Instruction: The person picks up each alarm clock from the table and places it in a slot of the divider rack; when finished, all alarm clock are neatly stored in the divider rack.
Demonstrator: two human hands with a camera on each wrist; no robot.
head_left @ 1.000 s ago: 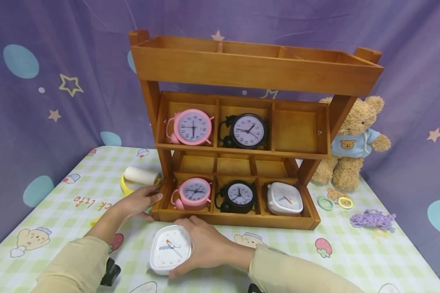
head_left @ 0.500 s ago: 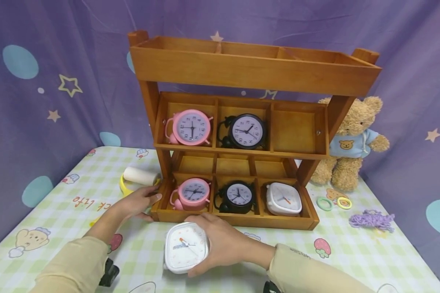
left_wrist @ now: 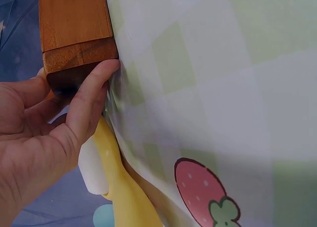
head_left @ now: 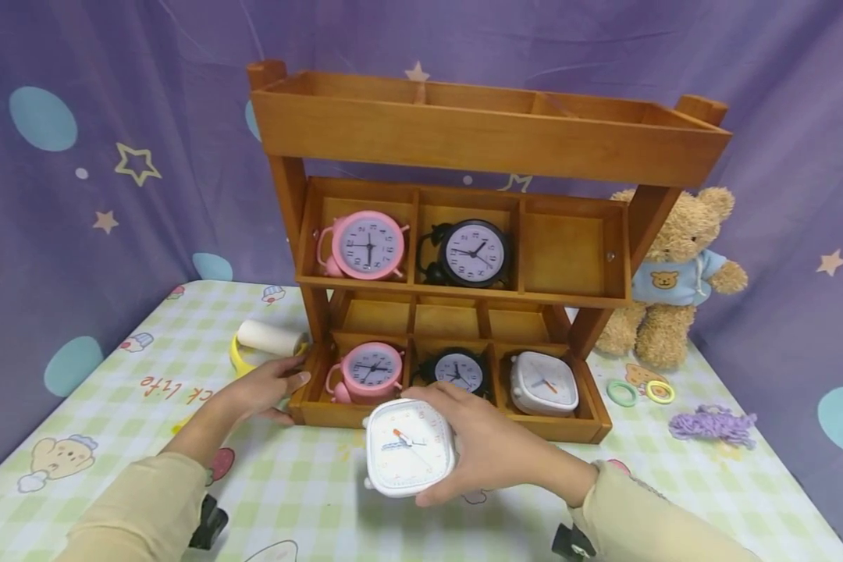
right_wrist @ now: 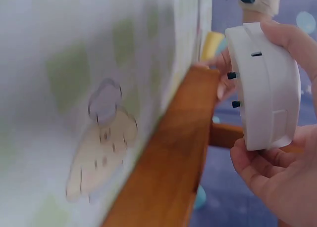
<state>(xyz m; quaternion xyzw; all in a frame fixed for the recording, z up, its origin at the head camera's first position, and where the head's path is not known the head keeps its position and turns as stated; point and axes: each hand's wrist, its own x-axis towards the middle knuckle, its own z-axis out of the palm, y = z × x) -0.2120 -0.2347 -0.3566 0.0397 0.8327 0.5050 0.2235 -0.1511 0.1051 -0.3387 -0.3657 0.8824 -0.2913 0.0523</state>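
Note:
My right hand [head_left: 488, 437] grips a white square alarm clock [head_left: 409, 449] by its side, held in front of the wooden shelf, face toward the head camera. In the right wrist view the clock's white back edge [right_wrist: 270, 88] shows small black knobs, with thumb and fingers around it. My left hand [head_left: 263, 390] holds the lower left end of the wooden shelf [head_left: 457, 421]; in the left wrist view its fingers lie on both sides of the wooden corner [left_wrist: 81, 54]. The lower tray holds a pink alarm clock [head_left: 372, 371], a black one [head_left: 458, 371] and a second white one [head_left: 544, 381].
The middle tier holds another pink clock [head_left: 368, 244] and black clock [head_left: 475, 251]; its right compartment [head_left: 563, 250] is bare. Left of the shelf lies a yellow-handled white roller [head_left: 270, 336]. At right are a teddy bear [head_left: 677, 273], two rings [head_left: 621, 393] and purple yarn [head_left: 713, 424].
My right hand has carried the white alarm clock rightward and up toward the shelf, and it now overlaps the shelf's lower front edge. The left hand stays at the shelf's corner.

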